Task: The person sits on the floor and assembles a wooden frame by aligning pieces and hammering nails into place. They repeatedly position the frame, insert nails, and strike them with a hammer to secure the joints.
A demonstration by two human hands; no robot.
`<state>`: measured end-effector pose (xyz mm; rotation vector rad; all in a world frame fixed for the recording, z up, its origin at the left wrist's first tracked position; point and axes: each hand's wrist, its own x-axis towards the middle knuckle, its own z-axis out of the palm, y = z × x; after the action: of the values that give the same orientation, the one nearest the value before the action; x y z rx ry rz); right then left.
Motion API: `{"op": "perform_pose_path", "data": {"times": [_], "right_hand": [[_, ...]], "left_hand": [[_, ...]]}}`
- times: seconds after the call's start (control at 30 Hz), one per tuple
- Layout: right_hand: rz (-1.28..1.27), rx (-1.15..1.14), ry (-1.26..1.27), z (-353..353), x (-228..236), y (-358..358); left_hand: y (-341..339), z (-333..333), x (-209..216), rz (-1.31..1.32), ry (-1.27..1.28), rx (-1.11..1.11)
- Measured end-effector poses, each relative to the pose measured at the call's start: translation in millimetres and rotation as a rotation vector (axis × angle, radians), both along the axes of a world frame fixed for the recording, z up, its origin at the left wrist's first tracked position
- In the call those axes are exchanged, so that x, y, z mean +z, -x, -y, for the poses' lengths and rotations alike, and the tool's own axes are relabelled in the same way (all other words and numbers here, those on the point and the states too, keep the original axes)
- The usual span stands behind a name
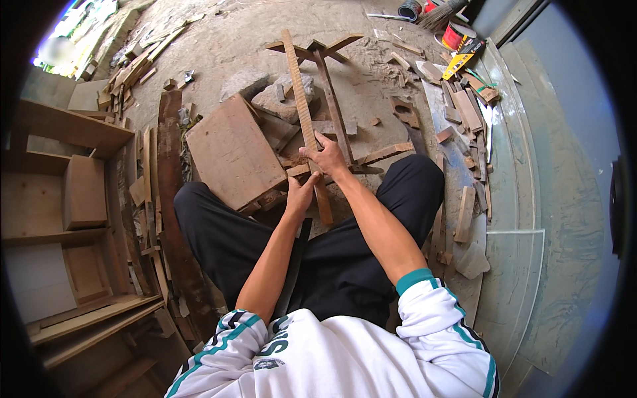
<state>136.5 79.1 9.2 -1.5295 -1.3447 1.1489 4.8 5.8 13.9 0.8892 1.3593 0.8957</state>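
A long, narrow wooden strip (298, 93) runs from between my knees up toward the far side, slightly tilted to the left. My right hand (328, 158) is wrapped around it below its middle, thumb pointing up along it. Just below, my left hand (301, 194) grips the same strip near its lower part; some of its fingers are hidden. Behind the strip lies a wooden frame (332, 99) with a long bar and crossed pieces at its far end. A brown wooden box or block (236, 150) with a broad flat top sits left of my hands.
Pale stone chunks (282, 99) lie past the box. Wood offcuts (468, 109) are heaped on the right, near a yellow-bladed handsaw (459, 63) and a red can (458, 34). Wooden cabinet frames (73, 132) stand on the left. A glass-like sheet (511, 265) leans at the right.
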Motion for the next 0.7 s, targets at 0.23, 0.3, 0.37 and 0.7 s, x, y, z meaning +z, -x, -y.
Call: {"op": "perform_pose_path", "data": {"times": [0.23, 0.3, 0.37, 0.7], "right_hand": [[-0.078, -0.214, 0.001, 0, -6, 17], [0.044, -0.233, -0.095, -3, -2, 11], [0.071, -0.207, -0.068, -10, 16, 0], [0.636, 0.089, -0.290, -34, 38, -154]], "left_hand": [[1, 0, 23, -0.090, 0.061, -0.059], [6, 2, 30, -0.099, 0.136, -0.068], [18, 6, 23, -0.071, 0.201, -0.045], [32, 14, 65, -0.412, 0.042, -0.469]]}}
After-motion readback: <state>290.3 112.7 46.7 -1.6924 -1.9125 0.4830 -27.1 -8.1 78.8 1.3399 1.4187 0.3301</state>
